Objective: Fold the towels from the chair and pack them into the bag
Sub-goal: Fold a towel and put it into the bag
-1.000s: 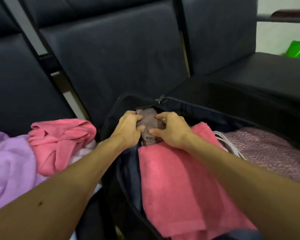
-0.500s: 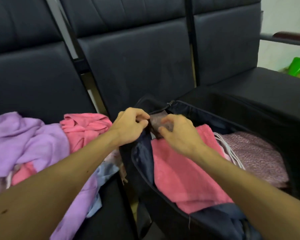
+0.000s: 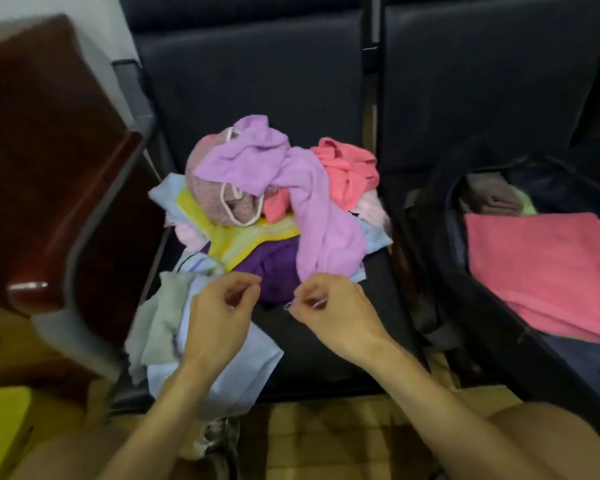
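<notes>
- A wooden armrest (image 3: pixel 49 168) is seen along the left edge of the chair seat (image 3: pixel 326 358).
- Patterned floor (image 3: pixel 326 427) is seen below the seat's front edge.
- The towels (image 3: pixel 257 216) are heaped unfolded mid-seat, with a lilac towel (image 3: pixel 312 202) on top.
- The open bag (image 3: pixel 440 271), beside the seat's right edge, holds a folded pink towel (image 3: pixel 541 271).
- The left hand (image 3: pixel 222 313) and right hand (image 3: pixel 329 306) are curled near the heap's front; whether anything is held cannot be told.

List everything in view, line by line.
lilac towel: one, lilac, draped over pile
coral towel: one, coral, pile's back right
speckled towel: one, mauve, back left
yellow towel: one, yellow, mid-pile
purple towel: one, dark purple, pile's front
bag: one, black, open, right chair
pink towel: one, pink, folded in bag
brown towel: one, brown, bag's far end
armrest: one, red-brown, left
left hand: one, curled, over pale cloth
right hand: one, pinching lilac towel
</notes>
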